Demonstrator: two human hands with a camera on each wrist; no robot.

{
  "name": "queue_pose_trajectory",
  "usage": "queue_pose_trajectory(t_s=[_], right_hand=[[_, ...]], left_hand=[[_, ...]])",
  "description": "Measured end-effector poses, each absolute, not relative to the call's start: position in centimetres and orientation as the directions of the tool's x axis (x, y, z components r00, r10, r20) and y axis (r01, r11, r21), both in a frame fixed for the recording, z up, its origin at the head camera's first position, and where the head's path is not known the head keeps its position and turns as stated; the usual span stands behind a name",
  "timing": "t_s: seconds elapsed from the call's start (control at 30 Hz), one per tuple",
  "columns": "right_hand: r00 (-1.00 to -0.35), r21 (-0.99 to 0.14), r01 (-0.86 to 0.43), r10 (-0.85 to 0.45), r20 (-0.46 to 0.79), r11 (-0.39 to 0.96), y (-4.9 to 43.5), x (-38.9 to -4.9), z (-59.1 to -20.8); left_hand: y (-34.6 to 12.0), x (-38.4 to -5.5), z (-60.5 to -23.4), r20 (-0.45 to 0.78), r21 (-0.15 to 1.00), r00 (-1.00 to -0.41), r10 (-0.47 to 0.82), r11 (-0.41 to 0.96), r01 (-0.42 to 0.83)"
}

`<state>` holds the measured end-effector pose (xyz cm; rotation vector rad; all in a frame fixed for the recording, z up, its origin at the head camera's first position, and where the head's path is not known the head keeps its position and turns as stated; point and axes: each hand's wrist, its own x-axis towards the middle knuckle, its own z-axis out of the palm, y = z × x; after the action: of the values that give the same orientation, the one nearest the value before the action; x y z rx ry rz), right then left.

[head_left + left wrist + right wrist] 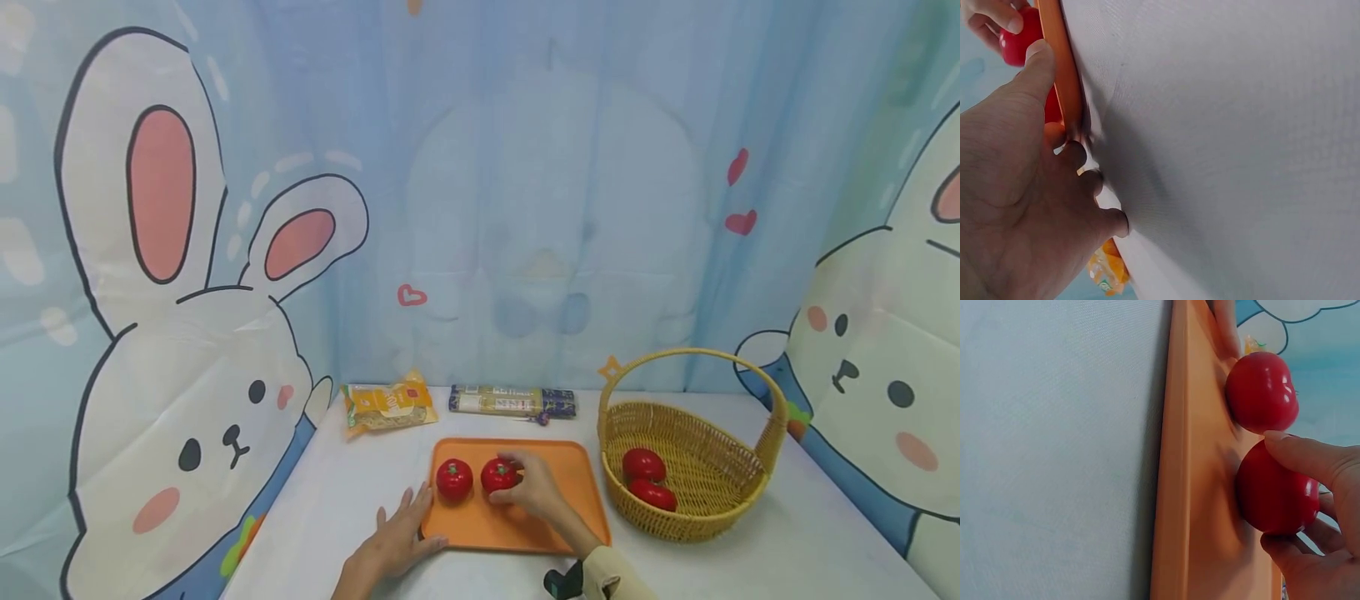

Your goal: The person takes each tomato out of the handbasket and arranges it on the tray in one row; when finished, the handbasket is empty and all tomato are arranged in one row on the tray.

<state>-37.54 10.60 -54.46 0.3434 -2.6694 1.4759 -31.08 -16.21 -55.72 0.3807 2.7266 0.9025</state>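
Note:
Two red tomatoes are on an orange tray (540, 517). My right hand (536, 487) holds the right-hand tomato (1277, 490) between thumb and fingers, low over the tray. Just left of it sits the other tomato (453, 480), which nothing grips. My left hand (397, 533) lies at the tray's left edge with its fingers spread. In the left wrist view, the thumb of that hand (1016, 181) touches the tray's rim (1063, 62), and the other fingertips reach down to the white tabletop.
To the tray's right stands a wicker basket (712, 521) with a tall handle, holding two more tomatoes (645, 465). Behind the tray lie a yellow food bag (390, 407) and a long packet (510, 402). A rabbit-print curtain (555, 208) hangs at the back.

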Motion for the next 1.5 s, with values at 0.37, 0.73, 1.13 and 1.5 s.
queue_pose_trajectory(t_s=[0.37,0.73,1.13,1.5], right_hand=[[-0.966,-0.828,-0.254,-0.167,0.196,0.500,10.7,-38.0,-54.9],[-0.960,-0.857,-0.260,-0.211,0.182,0.445,11.2,-37.8,-55.1],[-0.898,-0.814,-0.409,-0.339,0.280,0.412,14.2,-36.9,-49.6],[-0.795,-0.678,-0.593,-0.448,0.409,0.435,21.5,-34.8,-42.7]], left_hand=[[-16.2,-31.1,-55.3,-0.141,0.616,-0.932,0.334,0.766,0.181],[-16.6,-32.0,-58.1,-0.104,0.625,-0.939,0.329,0.756,0.195],[-16.4,-31.4,-56.7,-0.115,0.629,-0.938,0.327,0.755,0.186],[-16.5,-31.1,-56.3,-0.116,0.623,-0.937,0.329,0.759,0.189]])
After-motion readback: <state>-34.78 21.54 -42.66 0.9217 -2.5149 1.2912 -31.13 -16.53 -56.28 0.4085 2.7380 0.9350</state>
